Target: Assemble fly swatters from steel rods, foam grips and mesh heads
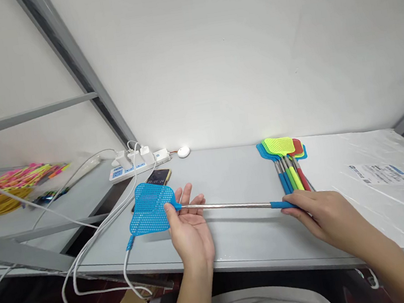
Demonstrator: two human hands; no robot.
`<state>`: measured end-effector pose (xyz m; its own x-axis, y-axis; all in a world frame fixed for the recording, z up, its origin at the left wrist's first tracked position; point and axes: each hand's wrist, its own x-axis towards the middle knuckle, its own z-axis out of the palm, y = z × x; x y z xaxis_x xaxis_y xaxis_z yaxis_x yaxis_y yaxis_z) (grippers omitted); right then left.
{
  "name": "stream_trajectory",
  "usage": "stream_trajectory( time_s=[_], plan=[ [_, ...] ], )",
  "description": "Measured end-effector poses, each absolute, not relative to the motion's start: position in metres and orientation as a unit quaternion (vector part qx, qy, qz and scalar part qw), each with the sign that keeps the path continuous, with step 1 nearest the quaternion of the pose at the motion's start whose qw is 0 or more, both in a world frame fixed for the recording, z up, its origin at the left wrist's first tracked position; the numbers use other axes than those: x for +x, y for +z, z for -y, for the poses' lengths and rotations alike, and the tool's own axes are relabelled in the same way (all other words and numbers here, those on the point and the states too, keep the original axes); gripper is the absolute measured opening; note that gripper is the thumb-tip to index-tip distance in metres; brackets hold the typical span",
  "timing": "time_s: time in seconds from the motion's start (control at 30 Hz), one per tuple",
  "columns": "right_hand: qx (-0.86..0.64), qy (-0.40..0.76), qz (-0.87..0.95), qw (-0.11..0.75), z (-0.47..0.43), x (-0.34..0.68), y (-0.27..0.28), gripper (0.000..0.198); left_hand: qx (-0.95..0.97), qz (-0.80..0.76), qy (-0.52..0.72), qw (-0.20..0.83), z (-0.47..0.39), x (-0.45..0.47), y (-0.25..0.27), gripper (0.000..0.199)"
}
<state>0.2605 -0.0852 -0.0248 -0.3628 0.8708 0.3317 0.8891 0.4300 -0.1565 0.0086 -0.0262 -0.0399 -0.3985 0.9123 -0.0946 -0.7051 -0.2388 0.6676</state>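
Observation:
A blue telescopic fly swatter [149,206] is stretched out level above the table. My right hand [321,212] grips its blue handle, fingers wrapped around the end. At the other end, my left hand [193,228] is turned palm up, thumb over the edge of the perforated head beside the neck. Its fingers lie behind the extended metal rod, loosely curled and partly spread. Just beyond my right hand lies a bunch of fly swatters [280,148] with yellow-green, blue and red heads and coloured handles, their lower ends partly hidden by that hand.
A phone [158,177] showing a timer lies behind the blue head. A power strip [129,171] with plugs and a round white device [183,152] sit at the back. White cables [87,243] hang over the front edge. Plastic-wrapped sheet [401,208] covers the right; colourful strands [14,183] lie left.

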Motion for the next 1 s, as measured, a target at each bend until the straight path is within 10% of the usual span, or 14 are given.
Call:
stream_trajectory(
  time_s=[0.23, 0.43, 0.67, 0.87, 1.0],
  plan=[
    [-0.528, 0.253, 0.777, 0.231, 0.093, 0.219, -0.017, 0.033, 0.237, -0.313, 0.69, 0.608, 0.065, 0.068, -0.036, 0.04],
    [-0.379, 0.717, 0.54, 0.225, 0.089, 0.222, -0.039, 0.05, 0.298, -0.305, 0.669, 0.608, 0.061, 0.065, -0.023, 0.041],
    [-0.565, 0.282, 0.674, 0.384, 0.095, 0.204, -0.029, 0.037, 0.302, -0.322, 0.663, 0.605, 0.046, 0.077, -0.018, 0.041],
    [-0.389, 0.707, 0.462, 0.368, 0.087, 0.218, -0.033, 0.042, 0.345, -0.302, 0.631, 0.625, 0.034, 0.094, -0.002, 0.044],
    [-0.46, 0.563, 0.516, 0.452, 0.078, 0.22, -0.034, 0.038, 0.416, -0.303, 0.567, 0.644, 0.01, 0.114, 0.0, 0.048]
  ],
)
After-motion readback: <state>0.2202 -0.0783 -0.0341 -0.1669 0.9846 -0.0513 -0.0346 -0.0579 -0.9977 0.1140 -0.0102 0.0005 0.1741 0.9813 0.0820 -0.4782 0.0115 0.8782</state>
